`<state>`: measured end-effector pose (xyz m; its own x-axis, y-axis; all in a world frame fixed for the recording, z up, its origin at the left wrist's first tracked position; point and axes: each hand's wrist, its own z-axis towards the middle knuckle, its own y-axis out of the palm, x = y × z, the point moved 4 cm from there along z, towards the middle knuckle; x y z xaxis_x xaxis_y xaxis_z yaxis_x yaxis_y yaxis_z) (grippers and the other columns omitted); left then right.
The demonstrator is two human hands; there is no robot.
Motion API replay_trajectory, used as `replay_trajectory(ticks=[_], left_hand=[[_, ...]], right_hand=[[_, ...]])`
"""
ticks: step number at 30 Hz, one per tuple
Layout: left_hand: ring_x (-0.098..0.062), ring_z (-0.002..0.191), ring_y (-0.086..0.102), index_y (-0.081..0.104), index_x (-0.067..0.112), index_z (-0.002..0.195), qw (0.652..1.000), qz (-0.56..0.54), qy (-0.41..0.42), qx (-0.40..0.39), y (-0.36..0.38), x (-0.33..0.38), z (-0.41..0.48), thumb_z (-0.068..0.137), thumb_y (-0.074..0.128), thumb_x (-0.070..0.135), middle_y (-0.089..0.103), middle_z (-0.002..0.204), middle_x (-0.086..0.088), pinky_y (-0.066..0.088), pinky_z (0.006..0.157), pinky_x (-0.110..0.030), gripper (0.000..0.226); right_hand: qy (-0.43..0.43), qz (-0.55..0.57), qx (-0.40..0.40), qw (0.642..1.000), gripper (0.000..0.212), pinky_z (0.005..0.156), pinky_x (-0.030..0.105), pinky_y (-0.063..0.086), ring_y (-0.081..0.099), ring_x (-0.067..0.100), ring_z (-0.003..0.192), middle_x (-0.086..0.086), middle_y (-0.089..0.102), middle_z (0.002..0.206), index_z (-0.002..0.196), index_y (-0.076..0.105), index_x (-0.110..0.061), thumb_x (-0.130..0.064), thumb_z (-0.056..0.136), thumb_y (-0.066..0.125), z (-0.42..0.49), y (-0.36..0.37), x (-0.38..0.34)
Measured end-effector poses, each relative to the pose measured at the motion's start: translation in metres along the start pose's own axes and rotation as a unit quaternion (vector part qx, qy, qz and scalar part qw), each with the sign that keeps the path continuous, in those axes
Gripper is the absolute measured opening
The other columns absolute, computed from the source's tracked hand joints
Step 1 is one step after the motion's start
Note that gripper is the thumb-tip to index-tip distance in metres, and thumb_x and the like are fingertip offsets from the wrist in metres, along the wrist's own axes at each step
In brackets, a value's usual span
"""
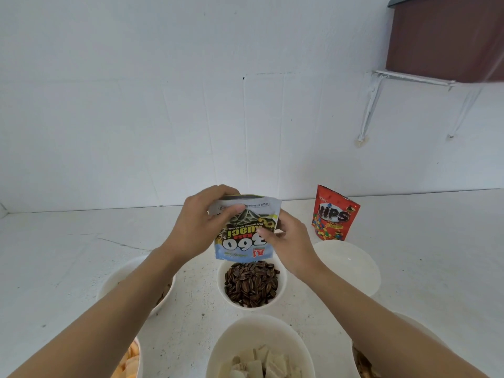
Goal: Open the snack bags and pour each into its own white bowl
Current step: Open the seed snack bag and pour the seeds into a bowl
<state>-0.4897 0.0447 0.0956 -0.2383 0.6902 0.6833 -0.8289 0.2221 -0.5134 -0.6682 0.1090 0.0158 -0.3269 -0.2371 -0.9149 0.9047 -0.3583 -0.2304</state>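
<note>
A pale blue sunflower seed bag (243, 232) hangs upside down above a small white bowl (281, 289) heaped with dark striped seeds (251, 287). My left hand (200, 223) grips the bag's upper left corner. My right hand (289, 240) pinches its right edge. An empty white bowl (347, 264) sits to the right. Behind it stands a sealed red Nips peanut bag (334, 212), upright near the wall.
Several other white bowls ring the seed bowl: one at the left (117, 279) under my forearm, one with pale wafer pieces (259, 347) at the front, one with orange chips (131, 361) bottom left, one at bottom right (362, 361). A brown shelf box (447, 36) hangs on the wall.
</note>
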Motion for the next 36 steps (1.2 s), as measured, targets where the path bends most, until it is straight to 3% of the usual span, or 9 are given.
replay_trajectory(ticks=[4,9,13,19,22,26,29,33,36], left_hand=[[-0.010,0.086,0.071,0.069,0.022,0.096,0.999,-0.005,-0.045,-0.023,0.001,-0.013,-0.011,0.093,0.069,0.027,0.073,0.089,0.009,0.059,0.067,-0.035,0.006],[-0.009,0.077,0.071,0.064,0.009,0.094,0.980,-0.137,-0.100,0.101,-0.013,-0.015,-0.010,0.094,0.068,0.019,0.072,0.085,0.003,0.054,0.057,-0.020,0.010],[-0.016,0.074,0.074,0.063,0.013,0.094,0.950,-0.214,-0.167,0.156,-0.019,-0.026,-0.013,0.091,0.071,0.021,0.077,0.086,-0.001,0.055,0.057,-0.022,0.012],[-0.018,0.083,0.073,0.041,0.031,0.122,0.969,-0.087,-0.230,-0.019,-0.013,-0.056,-0.019,0.084,0.078,0.026,0.075,0.092,-0.001,0.055,0.061,-0.024,0.052],[-0.013,0.101,0.065,0.031,0.034,0.136,0.985,0.019,-0.157,-0.067,-0.002,-0.053,-0.017,0.086,0.076,0.033,0.060,0.117,0.004,0.051,0.072,-0.022,0.068],[-0.023,0.124,0.049,0.027,0.026,0.146,0.991,0.132,-0.028,0.006,-0.001,-0.024,0.005,0.086,0.073,0.038,0.041,0.138,-0.004,0.049,0.095,-0.052,0.076],[-0.026,0.130,0.044,0.027,0.025,0.149,0.983,0.177,0.043,0.029,0.001,0.003,0.025,0.086,0.073,0.035,0.039,0.144,-0.006,0.042,0.097,-0.054,0.079],[-0.017,0.125,0.047,0.041,0.032,0.135,0.990,0.109,0.077,-0.052,0.022,0.022,0.041,0.092,0.065,0.037,0.043,0.135,0.005,0.034,0.098,-0.042,0.049],[-0.004,0.115,0.052,0.046,0.039,0.118,0.984,0.035,0.107,-0.142,0.047,0.033,0.040,0.098,0.057,0.040,0.047,0.123,0.019,0.047,0.095,-0.054,0.023]], right_hand=[[0.055,-0.114,-0.036,0.991,0.013,0.074,0.028,0.054,0.065,0.008,0.082,-0.005,0.071,0.094,0.104,0.065,-0.017,-0.019,0.092,0.070,-0.006,0.000,0.023],[0.060,-0.080,-0.088,0.991,0.022,0.081,0.029,0.057,0.070,0.009,0.092,-0.008,0.075,0.100,0.104,0.071,-0.020,-0.022,0.084,0.078,-0.008,-0.006,0.017],[0.073,-0.009,-0.005,0.997,0.014,0.075,0.033,0.056,0.069,0.015,0.080,0.006,0.075,0.090,0.096,0.072,-0.007,-0.011,0.084,0.078,-0.004,-0.021,-0.004],[0.118,0.098,0.133,0.979,0.017,0.082,0.045,0.060,0.073,0.018,0.085,0.003,0.074,0.091,0.101,0.063,-0.016,-0.014,0.089,0.073,-0.009,-0.037,-0.027],[0.089,0.033,0.158,0.983,0.011,0.081,0.050,0.059,0.071,0.019,0.082,0.003,0.071,0.092,0.098,0.061,-0.022,-0.016,0.092,0.069,-0.012,-0.038,-0.036],[0.048,-0.033,0.203,0.978,0.017,0.074,0.052,0.059,0.072,0.021,0.084,0.002,0.072,0.097,0.098,0.057,-0.031,-0.019,0.093,0.068,-0.020,-0.044,-0.050],[0.038,-0.067,0.235,0.969,0.017,0.072,0.046,0.061,0.071,0.017,0.085,-0.003,0.072,0.098,0.108,0.058,-0.029,-0.021,0.095,0.066,-0.025,-0.057,-0.065],[0.025,-0.103,0.262,0.959,0.018,0.064,0.031,0.059,0.070,0.012,0.081,-0.004,0.071,0.094,0.110,0.057,-0.029,-0.024,0.095,0.066,-0.034,-0.071,-0.082],[0.010,-0.173,0.241,0.955,0.018,0.058,0.025,0.056,0.069,0.011,0.076,-0.003,0.070,0.086,0.099,0.049,-0.029,-0.022,0.095,0.065,-0.047,-0.072,-0.090]])
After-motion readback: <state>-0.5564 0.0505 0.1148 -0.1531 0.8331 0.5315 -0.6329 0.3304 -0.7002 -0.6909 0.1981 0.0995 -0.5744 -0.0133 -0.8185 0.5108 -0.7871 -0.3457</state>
